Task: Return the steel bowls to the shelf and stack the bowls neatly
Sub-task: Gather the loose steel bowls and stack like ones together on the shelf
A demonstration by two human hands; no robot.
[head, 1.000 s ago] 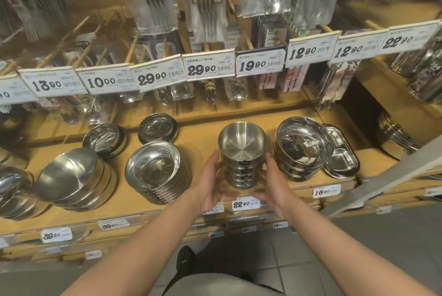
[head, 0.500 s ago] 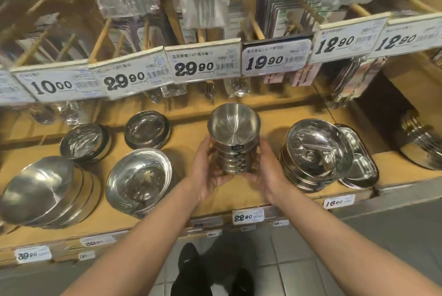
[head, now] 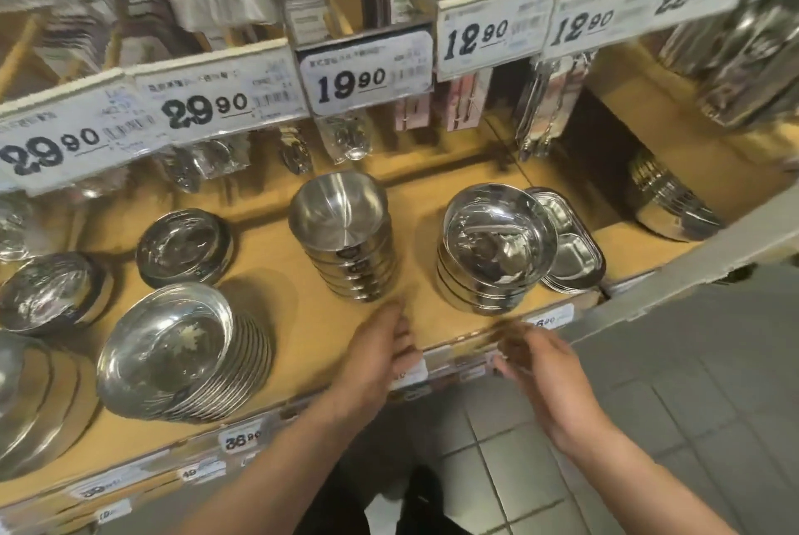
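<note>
A stack of several small steel bowls [head: 343,238] stands upright on the wooden shelf [head: 276,275], near its middle. Neither hand touches it. My left hand [head: 380,350] hovers over the shelf's front edge just below the stack, fingers relaxed and holding nothing. My right hand [head: 538,361] is at the front edge to the right, blurred by motion, fingers loosely spread and holding nothing.
A stack of wider bowls [head: 495,251] and divided trays [head: 570,249] sit right of the small stack. Leaning plates [head: 173,350] and shallow dishes [head: 183,247] lie to the left. Price tags and hanging cutlery packs overhang the back. Grey floor tiles lie below.
Both hands held the small bowl stack from either side; now the stack rests on the shelf and both hands have let go and drawn back to the front edge.
</note>
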